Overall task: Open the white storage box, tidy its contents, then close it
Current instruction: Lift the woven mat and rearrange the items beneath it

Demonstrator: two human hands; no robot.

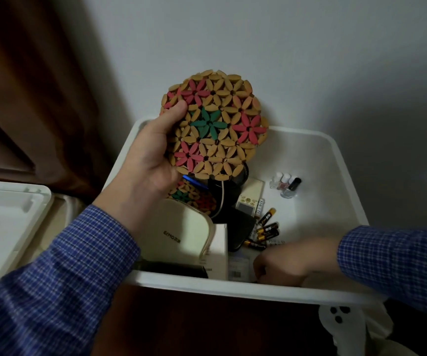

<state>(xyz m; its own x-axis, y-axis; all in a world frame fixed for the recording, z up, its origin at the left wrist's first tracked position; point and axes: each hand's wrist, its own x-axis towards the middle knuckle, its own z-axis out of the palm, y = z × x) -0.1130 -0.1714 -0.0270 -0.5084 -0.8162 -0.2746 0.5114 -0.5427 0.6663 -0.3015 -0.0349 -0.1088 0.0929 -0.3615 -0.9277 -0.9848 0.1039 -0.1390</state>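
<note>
The white storage box point(340, 176) stands open against the wall. My left hand point(150, 160) grips a round bamboo trivet point(222, 124) with red and green flower shapes, held up above the box's back left. A second trivet point(194, 195) lies in the box below it. My right hand point(281, 263) reaches down into the box's front right corner; its fingers are curled and hidden behind the front wall. Inside lie several batteries point(267, 229), small nail polish bottles point(286, 185), a cream pouch point(179, 235), a remote point(249, 199) and a black object point(230, 191).
The box's white lid point(4, 219) lies to the left on a surface. A brown curtain point(32, 86) hangs at the left and a white wall rises behind. A white bag with black dots point(340, 319) sits below the box's front right.
</note>
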